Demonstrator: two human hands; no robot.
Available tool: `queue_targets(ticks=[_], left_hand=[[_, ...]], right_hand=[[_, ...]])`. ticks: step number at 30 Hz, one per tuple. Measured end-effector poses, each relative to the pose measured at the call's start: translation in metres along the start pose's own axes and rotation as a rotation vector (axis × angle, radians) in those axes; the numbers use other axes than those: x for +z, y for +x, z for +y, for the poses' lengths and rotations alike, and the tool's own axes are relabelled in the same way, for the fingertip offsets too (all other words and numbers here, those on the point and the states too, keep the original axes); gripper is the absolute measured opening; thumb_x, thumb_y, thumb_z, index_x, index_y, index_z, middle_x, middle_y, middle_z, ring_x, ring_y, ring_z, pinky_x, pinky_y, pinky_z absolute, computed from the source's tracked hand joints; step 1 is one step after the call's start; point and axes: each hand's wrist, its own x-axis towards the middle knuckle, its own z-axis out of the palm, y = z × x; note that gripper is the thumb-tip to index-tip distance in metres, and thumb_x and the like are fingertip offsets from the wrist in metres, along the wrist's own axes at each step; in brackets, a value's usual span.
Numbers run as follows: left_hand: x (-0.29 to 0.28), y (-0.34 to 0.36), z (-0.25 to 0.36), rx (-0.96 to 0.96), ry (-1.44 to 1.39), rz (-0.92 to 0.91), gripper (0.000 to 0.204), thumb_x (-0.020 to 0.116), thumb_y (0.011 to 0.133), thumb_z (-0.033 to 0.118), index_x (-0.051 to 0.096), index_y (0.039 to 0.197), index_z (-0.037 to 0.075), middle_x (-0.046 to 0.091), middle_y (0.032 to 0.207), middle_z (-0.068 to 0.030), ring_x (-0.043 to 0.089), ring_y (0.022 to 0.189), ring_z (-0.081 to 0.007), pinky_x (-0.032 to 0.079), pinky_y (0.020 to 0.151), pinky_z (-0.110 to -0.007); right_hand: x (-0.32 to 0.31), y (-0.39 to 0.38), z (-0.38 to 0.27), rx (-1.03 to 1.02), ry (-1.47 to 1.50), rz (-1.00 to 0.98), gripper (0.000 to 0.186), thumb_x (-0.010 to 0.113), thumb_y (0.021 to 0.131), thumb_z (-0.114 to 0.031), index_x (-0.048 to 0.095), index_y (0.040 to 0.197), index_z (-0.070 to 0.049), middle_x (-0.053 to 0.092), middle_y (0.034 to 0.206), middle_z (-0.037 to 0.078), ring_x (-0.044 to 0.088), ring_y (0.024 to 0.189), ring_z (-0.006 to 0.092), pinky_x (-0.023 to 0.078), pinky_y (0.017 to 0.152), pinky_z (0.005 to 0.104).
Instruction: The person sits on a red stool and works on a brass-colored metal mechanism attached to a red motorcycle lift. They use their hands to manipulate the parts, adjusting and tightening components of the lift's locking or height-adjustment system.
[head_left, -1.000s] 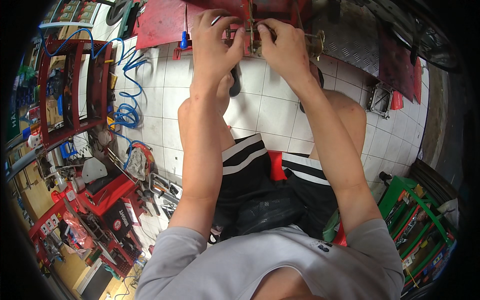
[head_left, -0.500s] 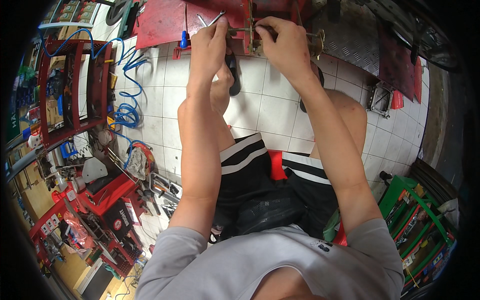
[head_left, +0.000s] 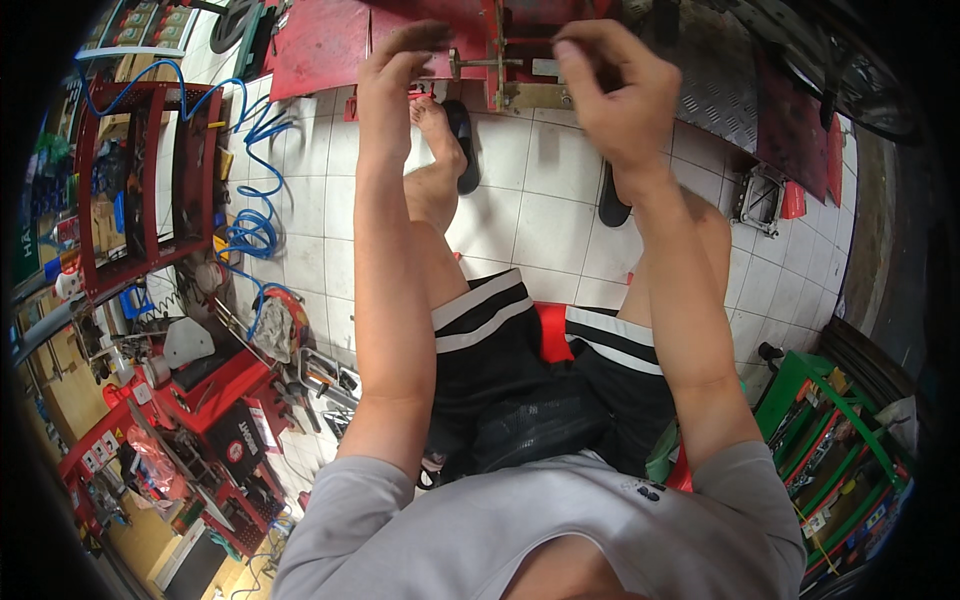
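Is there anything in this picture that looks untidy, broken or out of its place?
Nothing looks broken or spilled. The only untidy thing is the blue hose, lying in loose loops on the white tiled floor beside the red rack. Both hands, left hand and right hand, are at the red metal frame.

Items I logged by colour: machine frame (head_left: 330, 45), red, with a dull brass-coloured bracket (head_left: 535, 95). Floor (head_left: 540, 215), white square tiles with grey joints. Shorts (head_left: 530, 390), black with white stripes at the hems. Shirt (head_left: 480, 530), plain light grey. Air hose (head_left: 250, 225), bright blue coils. Shelf rack (head_left: 110, 190), dark red. Tool stand (head_left: 810, 400), green. Tread plate (head_left: 730, 85), grey metal with a raised diamond pattern. Sandals (head_left: 462, 145), black.
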Motion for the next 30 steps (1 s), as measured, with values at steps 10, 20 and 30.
queue_targets(ticks=[10,20,30], left_hand=[[0.007,0.003,-0.002,0.174,-0.089,-0.02,0.046,0.042,0.104,0.032,0.068,0.109,-0.006,0.072,0.104,-0.0153,0.066,0.099,-0.0213,0.047,0.084,-0.032],[0.012,0.004,-0.013,-0.042,-0.301,0.059,0.049,0.042,0.104,0.034,0.069,0.11,-0.005,0.072,0.101,-0.0152,0.066,0.095,-0.0217,0.05,0.083,-0.035],[0.011,0.002,0.001,0.125,-0.141,0.153,0.054,0.034,0.106,0.035,0.065,0.116,-0.008,0.071,0.11,-0.0161,0.066,0.099,-0.0235,0.05,0.087,-0.034]], right_hand=[[-0.048,0.015,0.086,0.611,-0.106,-0.168,0.052,0.043,0.103,-0.049,0.07,0.117,-0.007,0.069,0.102,0.009,0.062,0.092,0.0201,0.048,0.085,0.032],[-0.046,0.015,0.044,1.087,0.263,-0.263,0.061,0.039,0.102,-0.056,0.06,0.132,-0.008,0.068,0.116,0.012,0.069,0.079,0.0219,0.053,0.079,0.0317],[-0.045,0.018,0.046,0.991,0.17,-0.313,0.061,0.035,0.102,-0.057,0.06,0.131,-0.01,0.071,0.108,0.009,0.069,0.077,0.0204,0.051,0.071,0.0305]])
